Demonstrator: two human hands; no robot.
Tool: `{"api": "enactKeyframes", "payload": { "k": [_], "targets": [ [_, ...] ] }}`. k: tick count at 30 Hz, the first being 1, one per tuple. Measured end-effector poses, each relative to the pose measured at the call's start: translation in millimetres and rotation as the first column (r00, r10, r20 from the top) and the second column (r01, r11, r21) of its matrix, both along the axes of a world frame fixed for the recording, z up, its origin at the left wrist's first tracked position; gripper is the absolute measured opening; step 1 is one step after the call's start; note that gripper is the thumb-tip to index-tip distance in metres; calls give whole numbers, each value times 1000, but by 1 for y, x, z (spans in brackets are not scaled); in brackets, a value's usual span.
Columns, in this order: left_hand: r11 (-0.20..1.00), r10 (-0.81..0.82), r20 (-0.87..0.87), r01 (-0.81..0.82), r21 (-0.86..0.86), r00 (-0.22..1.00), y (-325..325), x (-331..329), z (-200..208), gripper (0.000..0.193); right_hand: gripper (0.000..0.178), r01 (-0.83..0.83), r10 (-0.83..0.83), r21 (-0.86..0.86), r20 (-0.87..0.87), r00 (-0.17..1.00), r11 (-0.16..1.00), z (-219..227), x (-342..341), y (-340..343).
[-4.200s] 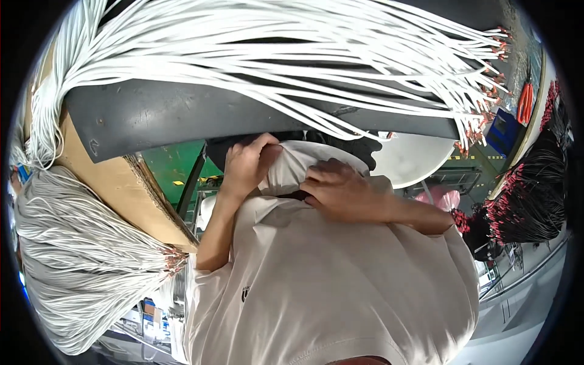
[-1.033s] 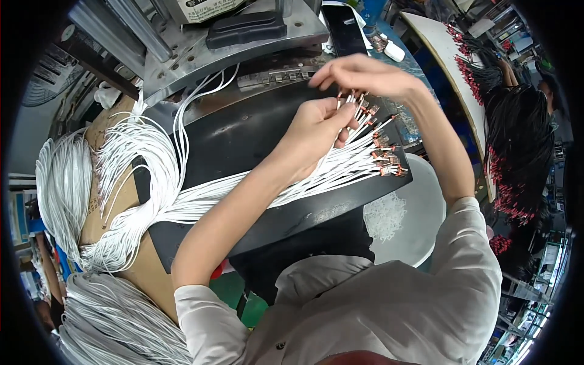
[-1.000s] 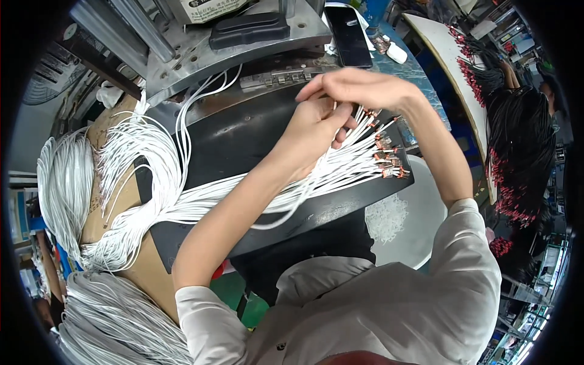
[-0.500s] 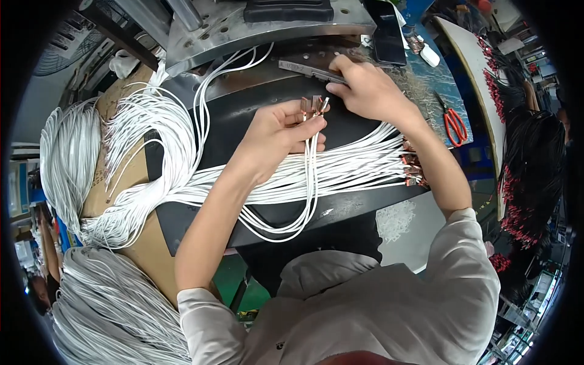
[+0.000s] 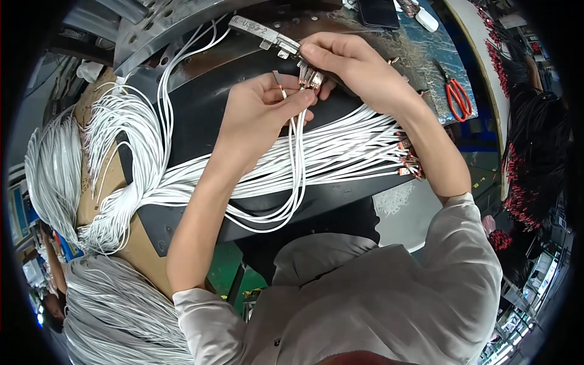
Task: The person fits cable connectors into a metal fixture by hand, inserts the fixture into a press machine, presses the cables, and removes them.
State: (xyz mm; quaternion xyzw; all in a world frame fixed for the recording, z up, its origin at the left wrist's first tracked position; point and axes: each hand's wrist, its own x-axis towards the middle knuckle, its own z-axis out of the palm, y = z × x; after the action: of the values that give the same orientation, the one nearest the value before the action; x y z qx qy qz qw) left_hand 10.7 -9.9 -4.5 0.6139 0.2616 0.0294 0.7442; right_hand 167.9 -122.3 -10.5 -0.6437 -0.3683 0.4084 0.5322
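Note:
My left hand (image 5: 255, 109) is closed round a few white cables (image 5: 297, 152) just below their small metal connectors (image 5: 315, 79). The cables loop down from the fingers over the black mat. One cable end stands apart between the fingers, to the left of the others. A narrow metal bar (image 5: 258, 30), marked along its top and with small metal pieces on its near edge, is in my right hand (image 5: 353, 64). Thumb and fingers pinch its right end. The bar's near end lies close to the connectors; whether they touch, I cannot tell.
A wide bundle of white cables (image 5: 347, 152) crosses the black mat (image 5: 201, 131), connector ends at right. More cable bundles (image 5: 118, 304) lie at left. Red-handled cutters (image 5: 456, 100) rest on the blue surface, near a phone (image 5: 378, 13). A metal press (image 5: 182, 24) stands at the back.
My right hand has brought the metal bar left, down to the connectors in my left hand. One cable end now stands apart from the rest. The whole view has shifted a little.

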Motion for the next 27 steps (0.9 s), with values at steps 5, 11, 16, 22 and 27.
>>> {"api": "enactKeyframes", "payload": {
  "k": [5, 11, 16, 22, 27],
  "targets": [
    [999, -35, 44, 35, 7, 998, 5, -6, -10, 26, 28, -30, 34, -77, 45, 998, 997, 7, 4, -5],
    [999, -46, 63, 47, -21, 997, 7, -5, -10, 26, 30, -48, 53, -38, 128, 990, 998, 4, 6, -6],
    [998, -35, -14, 34, -59, 999, 11, -8, 1, 23, 29, -137, 141, -40, 146, 979, 990, 10, 8, -8],
    [998, -7, -52, 4, -55, 999, 13, -9, -2, 24, 32, -119, 127, -61, 142, 982, 991, 11, 16, -12],
    [998, 16, -21, -17, -61, 1000, 10, -8, -3, 25, 31, -160, 158, 4, 148, 976, 987, -1, 12, -8]
  ]
}}
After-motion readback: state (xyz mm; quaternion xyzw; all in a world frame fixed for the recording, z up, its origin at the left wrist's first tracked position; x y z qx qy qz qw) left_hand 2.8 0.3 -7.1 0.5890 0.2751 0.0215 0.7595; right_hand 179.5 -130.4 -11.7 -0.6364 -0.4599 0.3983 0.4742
